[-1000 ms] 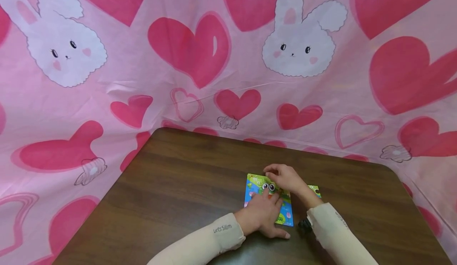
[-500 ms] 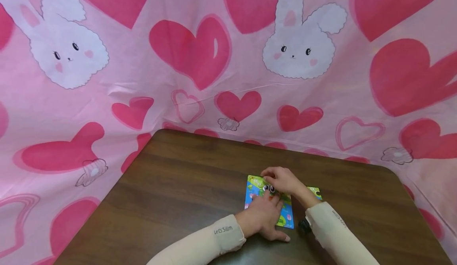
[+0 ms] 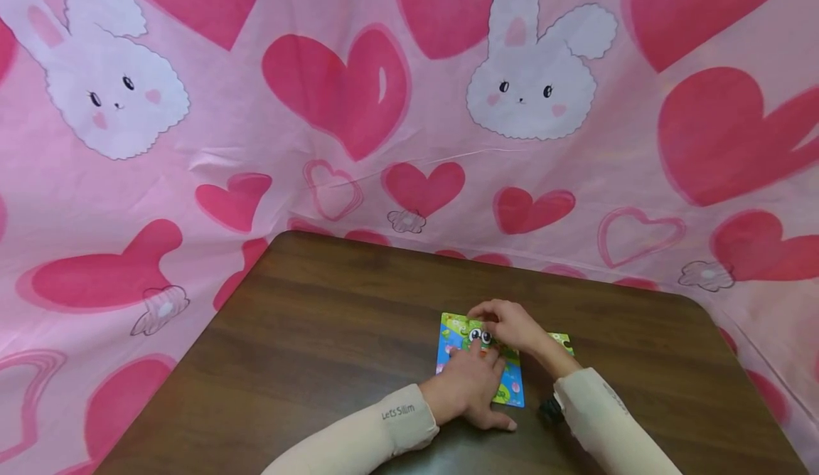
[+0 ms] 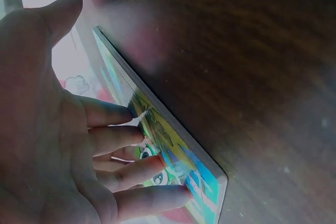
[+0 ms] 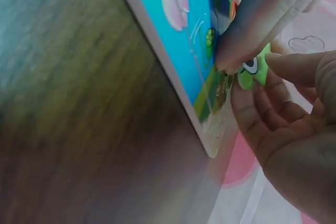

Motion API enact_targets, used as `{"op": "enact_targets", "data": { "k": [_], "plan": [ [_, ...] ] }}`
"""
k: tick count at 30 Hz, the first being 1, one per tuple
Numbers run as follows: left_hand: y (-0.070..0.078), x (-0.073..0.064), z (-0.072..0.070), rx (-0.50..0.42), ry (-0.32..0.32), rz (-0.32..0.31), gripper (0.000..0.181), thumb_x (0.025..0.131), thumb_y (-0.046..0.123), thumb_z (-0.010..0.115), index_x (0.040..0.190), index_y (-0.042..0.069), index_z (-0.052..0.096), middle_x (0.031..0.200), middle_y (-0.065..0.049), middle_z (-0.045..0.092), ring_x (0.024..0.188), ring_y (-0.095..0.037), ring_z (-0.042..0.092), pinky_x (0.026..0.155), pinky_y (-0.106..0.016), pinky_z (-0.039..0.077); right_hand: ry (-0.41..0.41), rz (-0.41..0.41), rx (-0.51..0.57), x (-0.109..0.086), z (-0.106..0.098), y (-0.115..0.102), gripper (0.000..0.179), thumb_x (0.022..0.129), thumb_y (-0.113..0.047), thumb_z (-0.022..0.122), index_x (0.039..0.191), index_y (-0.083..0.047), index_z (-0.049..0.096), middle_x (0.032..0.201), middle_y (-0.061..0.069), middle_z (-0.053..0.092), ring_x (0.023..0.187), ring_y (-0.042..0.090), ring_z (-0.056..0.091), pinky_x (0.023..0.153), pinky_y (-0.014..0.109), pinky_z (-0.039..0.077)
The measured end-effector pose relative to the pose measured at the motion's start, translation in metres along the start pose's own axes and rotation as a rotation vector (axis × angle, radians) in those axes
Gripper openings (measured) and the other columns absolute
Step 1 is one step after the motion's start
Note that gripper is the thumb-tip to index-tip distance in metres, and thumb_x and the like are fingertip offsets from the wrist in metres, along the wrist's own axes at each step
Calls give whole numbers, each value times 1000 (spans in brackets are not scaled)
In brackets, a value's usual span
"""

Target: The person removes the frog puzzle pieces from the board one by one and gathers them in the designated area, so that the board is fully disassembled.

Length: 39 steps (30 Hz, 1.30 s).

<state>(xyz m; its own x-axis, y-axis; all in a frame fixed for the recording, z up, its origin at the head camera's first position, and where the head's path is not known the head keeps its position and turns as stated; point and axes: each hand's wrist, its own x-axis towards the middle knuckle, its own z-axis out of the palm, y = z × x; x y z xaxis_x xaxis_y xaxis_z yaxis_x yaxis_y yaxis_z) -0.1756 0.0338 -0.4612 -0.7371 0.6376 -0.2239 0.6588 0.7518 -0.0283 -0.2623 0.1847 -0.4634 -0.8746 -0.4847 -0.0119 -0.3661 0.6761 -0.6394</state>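
Observation:
A flat jigsaw puzzle board (image 3: 515, 387), printed in blue and green with a frog, lies on the brown table in the head view. My left hand (image 3: 469, 381) rests on it with fingers spread and fairly straight, their tips on the picture in the left wrist view. At the board's far right corner, my right hand (image 3: 510, 326) curls thumb and fingers around a green puzzle piece (image 5: 245, 80) with a printed eye. The piece tilts up from the board in the right wrist view; fingers hide much of it. The frog's eyes (image 3: 480, 335) show between both hands.
Another green puzzle piece (image 3: 564, 342) with a notched edge lies right of the board, partly behind the right forearm. A black object (image 3: 550, 409) sits at the right wrist. A pink cloth (image 3: 348, 98) with hearts and rabbits hangs behind the brown table (image 3: 307, 333).
My right hand has shifted slightly left over the board's far edge. My left hand stays in place on the board.

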Motion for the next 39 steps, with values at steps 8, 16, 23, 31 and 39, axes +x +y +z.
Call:
{"op": "enact_targets", "data": {
  "k": [8, 16, 23, 31, 39],
  "plan": [
    [-3, 1, 2, -5, 7, 9, 100, 79, 89, 49, 155, 25, 40, 161, 8, 37, 144, -25, 36, 96, -55, 52, -20, 47, 159, -2, 0, 11, 32, 93, 2, 61, 121, -9, 71, 107, 6, 73, 93, 17, 65, 82, 33, 54],
    [-2, 0, 2, -12, -1, 9, 100, 80, 88, 49, 156, 25, 38, 163, 7, 34, 147, -26, 34, 99, -56, 50, -47, 110, 342, 0, -2, 17, 27, 94, 3, 61, 121, 2, 68, 108, 17, 73, 98, 22, 67, 79, 29, 56],
    [0, -2, 1, -12, 12, 7, 99, 80, 88, 49, 154, 23, 41, 161, 5, 38, 144, -26, 37, 96, -59, 51, -22, 166, 377, 1, -1, 14, 20, 96, 1, 62, 115, 4, 70, 105, 16, 74, 95, 20, 69, 81, 31, 58],
    [0, -2, -1, -11, 5, 9, 98, 80, 88, 48, 153, 23, 42, 160, 5, 38, 143, -25, 36, 97, -59, 51, 12, 242, 378, 2, -1, 12, 19, 95, -2, 65, 113, 2, 71, 101, 13, 75, 89, 18, 68, 80, 29, 57],
    [-1, -1, 0, -25, -12, 7, 99, 80, 89, 47, 155, 24, 40, 161, 6, 37, 145, -25, 35, 98, -59, 50, 17, 254, 398, 4, 2, 11, 19, 97, -2, 64, 114, 3, 71, 103, 14, 74, 88, 18, 65, 77, 28, 54]
  ]
}}
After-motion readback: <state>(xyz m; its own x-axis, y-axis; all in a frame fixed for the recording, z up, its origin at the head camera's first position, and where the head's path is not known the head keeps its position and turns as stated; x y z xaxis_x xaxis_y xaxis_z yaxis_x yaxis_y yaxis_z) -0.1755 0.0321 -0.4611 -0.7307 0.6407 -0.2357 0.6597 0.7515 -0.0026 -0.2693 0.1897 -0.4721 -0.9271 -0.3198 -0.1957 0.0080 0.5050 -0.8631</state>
